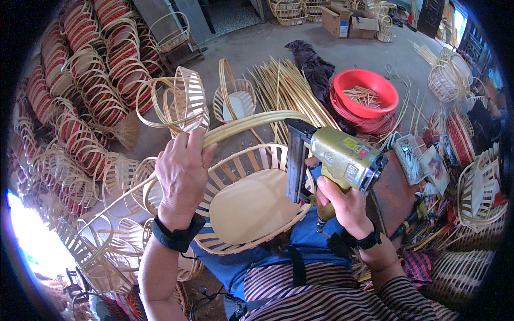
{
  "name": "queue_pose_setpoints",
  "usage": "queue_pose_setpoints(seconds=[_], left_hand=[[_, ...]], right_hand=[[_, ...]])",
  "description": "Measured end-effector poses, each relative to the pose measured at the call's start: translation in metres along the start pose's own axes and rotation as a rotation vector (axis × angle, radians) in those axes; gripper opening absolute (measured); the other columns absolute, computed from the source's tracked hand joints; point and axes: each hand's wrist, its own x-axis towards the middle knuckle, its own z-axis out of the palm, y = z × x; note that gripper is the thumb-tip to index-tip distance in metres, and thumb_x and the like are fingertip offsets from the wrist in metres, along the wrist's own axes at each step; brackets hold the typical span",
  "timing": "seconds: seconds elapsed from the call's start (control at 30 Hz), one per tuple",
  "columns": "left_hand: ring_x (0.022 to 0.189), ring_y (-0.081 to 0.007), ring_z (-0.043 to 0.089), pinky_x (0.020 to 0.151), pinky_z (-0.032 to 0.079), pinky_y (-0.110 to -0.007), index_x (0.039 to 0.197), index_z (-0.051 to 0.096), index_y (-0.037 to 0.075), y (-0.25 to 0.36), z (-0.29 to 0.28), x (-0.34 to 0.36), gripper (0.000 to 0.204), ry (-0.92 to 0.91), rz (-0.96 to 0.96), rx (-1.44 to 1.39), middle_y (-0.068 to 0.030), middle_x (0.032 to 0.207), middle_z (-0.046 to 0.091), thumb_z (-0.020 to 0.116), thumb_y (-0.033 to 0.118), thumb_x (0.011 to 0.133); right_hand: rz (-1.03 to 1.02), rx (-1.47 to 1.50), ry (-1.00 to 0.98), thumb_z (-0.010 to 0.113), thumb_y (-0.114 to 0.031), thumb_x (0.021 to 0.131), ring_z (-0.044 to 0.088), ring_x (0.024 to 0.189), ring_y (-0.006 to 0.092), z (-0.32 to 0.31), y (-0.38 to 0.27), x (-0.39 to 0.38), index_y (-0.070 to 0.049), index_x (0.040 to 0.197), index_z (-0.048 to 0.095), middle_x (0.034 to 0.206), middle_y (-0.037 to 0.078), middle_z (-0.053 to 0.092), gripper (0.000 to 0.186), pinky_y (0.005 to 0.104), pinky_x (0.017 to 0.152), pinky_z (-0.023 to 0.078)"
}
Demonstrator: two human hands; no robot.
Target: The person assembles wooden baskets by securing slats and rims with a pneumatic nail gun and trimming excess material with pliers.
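A shallow oval basket (251, 206) of pale wood slats with a flat base rests on my lap. My left hand (182, 179) is closed around a bent bamboo strip handle (251, 122), which arches over the basket's far side toward the right. One long thin end of bamboo trails from this hand to the lower left. In my right hand (345, 206) is a gold-and-black air nail gun (340, 155), fingers wrapped around its grip. Its dark nose stands upright at the basket's right rim, beside the handle's right end; whether it touches the wood I cannot tell.
Stacked red-and-tan baskets (112, 59) fill the left side. Loose bamboo sticks (292, 91) lie ahead on the floor, next to a red basin (383, 91) holding short wood pieces. At right are a wire tray (411, 158) and more baskets (476, 192). Cardboard boxes (342, 21) stand far back.
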Motion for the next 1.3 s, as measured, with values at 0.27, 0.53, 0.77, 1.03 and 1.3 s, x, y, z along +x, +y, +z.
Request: queue_pose_setpoints(seconds=[0.27, 0.53, 0.77, 1.03, 1.3], left_hand=[[0.066, -0.0228, 0.050, 0.056, 0.039, -0.034, 0.088, 0.048, 0.007, 0.006, -0.004, 0.001, 0.023, -0.027, 0.011, -0.004, -0.0068, 0.071, 0.048, 0.056, 0.022, 0.071], [0.072, -0.0249, 0.052, 0.063, 0.041, -0.034, 0.118, 0.037, 0.010, -0.028, -0.040, 0.007, 0.042, -0.287, -0.028, -0.116, -0.0096, 0.080, 0.051, 0.046, 0.016, 0.078], [0.056, -0.0194, 0.045, 0.052, 0.040, -0.031, 0.112, 0.047, 0.023, -0.035, -0.023, -0.018, 0.046, 0.046, -0.138, -0.037, -0.0056, 0.064, 0.040, 0.058, 0.011, 0.069], [0.062, -0.0180, 0.047, 0.053, 0.040, -0.029, 0.104, 0.051, 0.015, -0.004, -0.006, -0.011, 0.040, 0.147, -0.085, -0.072, -0.0030, 0.066, 0.044, 0.060, 0.012, 0.066], [0.060, -0.0194, 0.049, 0.051, 0.040, -0.030, 0.103, 0.051, 0.014, 0.001, -0.009, -0.007, 0.038, 0.108, -0.064, -0.056, -0.0045, 0.063, 0.044, 0.061, 0.016, 0.066]], right_hand=[[-0.040, -0.018, 0.001, 0.048, -0.003, 0.078, 0.040, 0.048, 0.0029, -0.003, -0.003, 0.000, 0.001, 0.101, 0.046, 0.063, -0.002, 0.046, 0.023, 0.0169, 0.043, 0.035], [-0.126, -0.173, 0.080, 0.047, 0.000, 0.076, 0.043, 0.048, 0.0048, -0.005, -0.005, 0.012, 0.001, 0.092, 0.049, 0.075, 0.003, 0.054, 0.016, 0.0186, 0.042, 0.035], [-0.142, -0.126, 0.012, 0.047, -0.004, 0.078, 0.046, 0.056, 0.0040, 0.001, -0.011, 0.013, -0.002, 0.104, 0.047, 0.092, 0.004, 0.055, 0.026, 0.0171, 0.047, 0.038], [-0.109, -0.272, -0.150, 0.055, -0.005, 0.071, 0.054, 0.083, 0.0197, 0.025, 0.003, -0.003, -0.001, 0.095, 0.053, 0.090, 0.009, 0.057, 0.024, 0.0306, 0.074, 0.041], [-0.207, -0.388, -0.151, 0.057, -0.004, 0.070, 0.057, 0.075, 0.0210, 0.027, 0.009, 0.001, -0.002, 0.087, 0.056, 0.083, 0.010, 0.058, 0.018, 0.0302, 0.067, 0.044]])
